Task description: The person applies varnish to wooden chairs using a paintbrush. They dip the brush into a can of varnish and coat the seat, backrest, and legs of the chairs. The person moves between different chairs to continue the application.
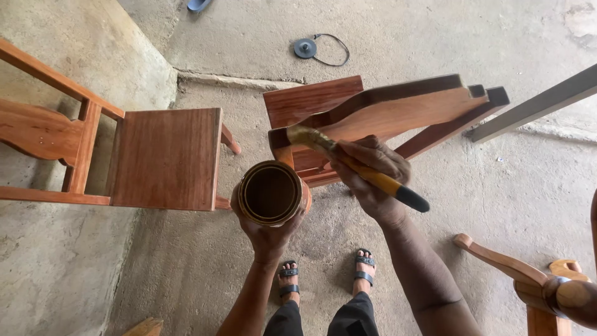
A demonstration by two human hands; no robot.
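Observation:
My left hand (267, 233) holds a round open tin (270, 193) of dark varnish from below. My right hand (367, 174) grips a paintbrush (379, 180) with a yellow and black handle. Its wet bristles (305, 137) rest on the top corner of a reddish wooden chair's backrest (398, 109), which stands just beyond the tin. The brush runs diagonally from upper left to lower right across my fingers.
A second wooden chair (161, 155) stands to the left beside a concrete wall. Part of another chair (535, 280) is at lower right. A grey beam (535, 106) crosses the upper right. A round lid with a cord (306, 48) lies on the concrete floor. My sandalled feet (326, 274) are below.

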